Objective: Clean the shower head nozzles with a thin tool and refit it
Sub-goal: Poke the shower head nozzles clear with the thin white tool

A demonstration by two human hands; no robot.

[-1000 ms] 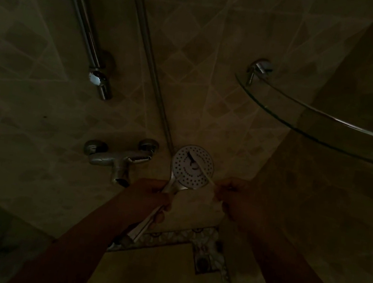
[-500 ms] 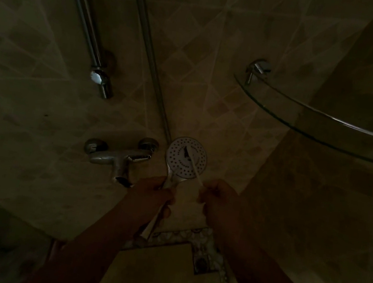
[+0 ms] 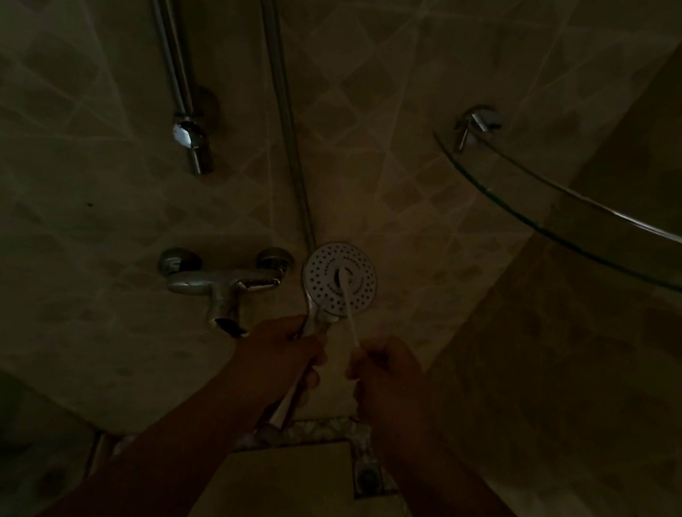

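Note:
The round white shower head (image 3: 324,269) faces me at the centre of the dim head view, its dotted face turned up. My left hand (image 3: 281,350) is closed around its handle just below the face. My right hand (image 3: 386,367) pinches a thin white stick (image 3: 350,316). The stick slants up to the left, and its tip rests near the middle of the shower head's face. The hose (image 3: 273,62) runs up the wall from behind the head.
A chrome mixer tap (image 3: 220,281) juts from the tiled wall just left of the shower head. A chrome rail (image 3: 164,34) ends in a bracket at upper left. A glass corner shelf (image 3: 597,229) sticks out at upper right. A floor drain (image 3: 368,475) lies below my hands.
Both hands and the shower head have shifted left. The stick's tip moved from the right part of the face to its centre, and my right hand came closer to my left.

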